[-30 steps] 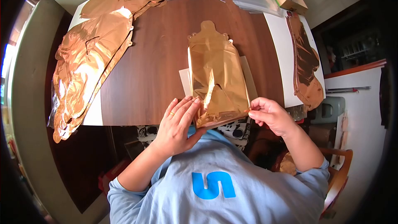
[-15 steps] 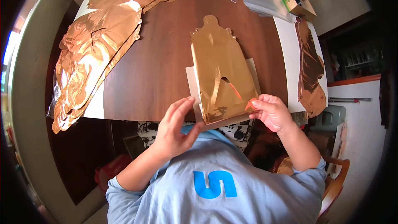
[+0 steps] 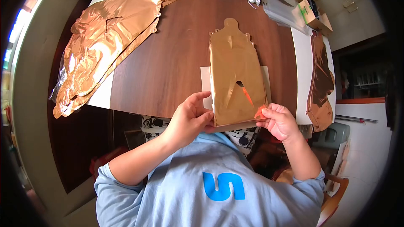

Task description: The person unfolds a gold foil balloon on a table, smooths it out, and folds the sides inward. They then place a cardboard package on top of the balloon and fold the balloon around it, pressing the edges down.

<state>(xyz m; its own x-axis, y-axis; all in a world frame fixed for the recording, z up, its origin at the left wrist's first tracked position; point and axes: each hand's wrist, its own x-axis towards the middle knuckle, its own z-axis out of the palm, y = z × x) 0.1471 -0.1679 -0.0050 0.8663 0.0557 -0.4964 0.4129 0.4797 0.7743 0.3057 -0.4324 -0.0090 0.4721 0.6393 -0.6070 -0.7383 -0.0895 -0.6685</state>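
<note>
A flat gold foil piece (image 3: 233, 63) with a rounded tab at its far end lies over a pale board (image 3: 205, 77) at the table's near edge. A curved slot in the foil shows a strip of orange. My right hand (image 3: 278, 121) pinches a small orange piece (image 3: 260, 112) at the foil's near right corner. At the near left corner is my left hand (image 3: 192, 117), its fingers bent and apart, touching or close to the edge; nothing is seen in it.
Large copper-coloured foil sheets (image 3: 111, 42) spread over the table's left side. A darker foil (image 3: 320, 84) lies on white board at the right. Plastic sleeves (image 3: 280, 6), white earphones (image 3: 253, 1) and a small box (image 3: 309, 12) are at the back.
The view has shifted, so the table's things appear further right. My left hand has come closer to the foil's near left corner. My right hand still pinches the orange piece.
</note>
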